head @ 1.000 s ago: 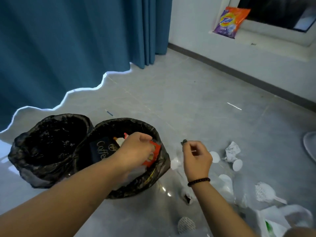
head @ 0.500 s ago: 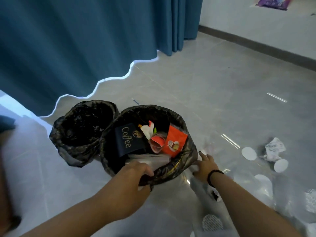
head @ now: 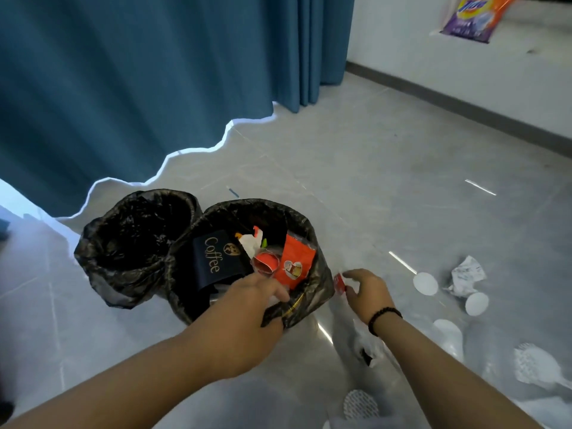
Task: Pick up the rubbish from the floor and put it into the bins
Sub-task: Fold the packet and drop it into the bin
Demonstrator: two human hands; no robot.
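Two bins lined with black bags stand side by side on the grey floor. The left bin (head: 102, 252) shows only its black liner. The right bin (head: 320, 274) holds a dark "Coffee" pack (head: 213, 258), an orange-red packet (head: 294, 261) and white scraps. My left hand (head: 247, 314) grips the near rim of the right bin, thumb over the edge. My right hand (head: 368, 292) is just right of that bin, low over the floor, and pinches a small red scrap (head: 339, 283) between thumb and fingers.
Rubbish lies on the floor at the right: white round lids (head: 425, 283), a crumpled paper (head: 467, 275), white plastic spoons (head: 535, 366), a clear plastic bag (head: 365, 345). A blue curtain (head: 139, 88) hangs behind the bins. A detergent bag (head: 473, 13) sits on a ledge.
My left hand dropped the orange-red packet into the right bin and took hold of its near rim. My right hand went down beside the bin and now holds a red scrap.
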